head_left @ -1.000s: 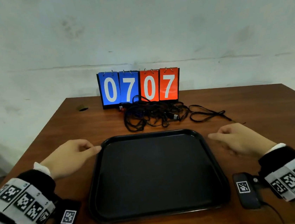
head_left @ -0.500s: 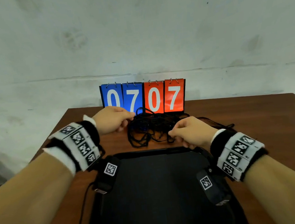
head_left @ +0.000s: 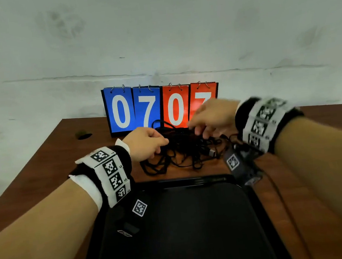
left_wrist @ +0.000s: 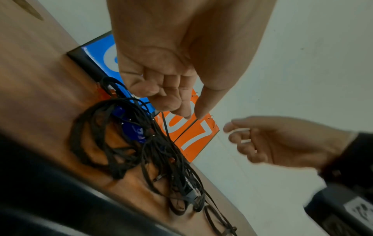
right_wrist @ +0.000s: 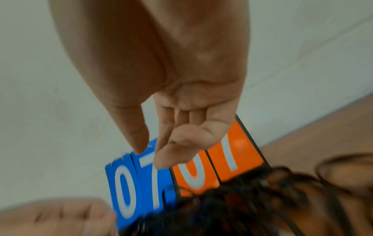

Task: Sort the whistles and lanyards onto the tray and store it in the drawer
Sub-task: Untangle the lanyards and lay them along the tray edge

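Black tangled lanyards [head_left: 181,155]: position?
On the brown wooden counter [head_left: 43,175], between the black plastic tray [head_left: 188,233] and the blue-and-orange flip scoreboard [head_left: 148,108].
Hands?
My left hand [head_left: 144,145] pinches one strand at the pile's left edge. My right hand [head_left: 213,116] hovers above the pile, fingers loose and apart, holding nothing.

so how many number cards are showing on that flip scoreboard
4, side by side, left to right: blue 0 card, blue 7 card, orange 0 card, orange 7 card, partly hidden behind the right hand in the head view.
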